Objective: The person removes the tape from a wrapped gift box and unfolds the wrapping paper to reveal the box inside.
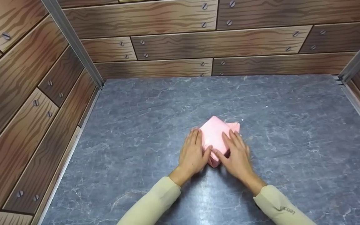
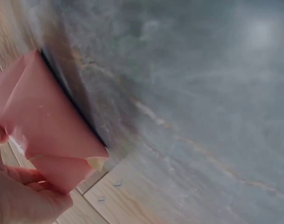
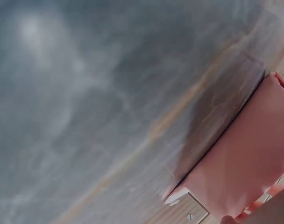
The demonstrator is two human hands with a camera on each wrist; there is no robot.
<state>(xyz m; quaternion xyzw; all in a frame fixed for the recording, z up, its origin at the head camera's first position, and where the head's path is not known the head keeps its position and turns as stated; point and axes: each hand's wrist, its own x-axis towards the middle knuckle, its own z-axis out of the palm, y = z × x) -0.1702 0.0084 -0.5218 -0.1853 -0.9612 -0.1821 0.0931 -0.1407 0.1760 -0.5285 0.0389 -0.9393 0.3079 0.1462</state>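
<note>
A box-like packet wrapped in pink paper [image 1: 212, 132] rests on the dark marbled tabletop, turned corner-on to me. At its far right a pointed paper flap [image 1: 234, 126] sticks out, and folded paper hangs at its near end. My left hand [image 1: 194, 153] holds the packet's left side, its thumb at the near fold. On the opposite side my right hand [image 1: 237, 154] holds it, fingers over the right edge and thumb near the left one. Each wrist view shows pink wrapping, with the left fingers [image 2: 25, 177] at a folded end. The packet's underside is hidden.
The grey-blue marbled tabletop [image 1: 142, 125] spreads all round the packet. Wood-patterned panels [image 1: 173, 43] wall it at the back and both sides, with metal corner posts [image 1: 77, 47]. Tiny white specks lie on the surface.
</note>
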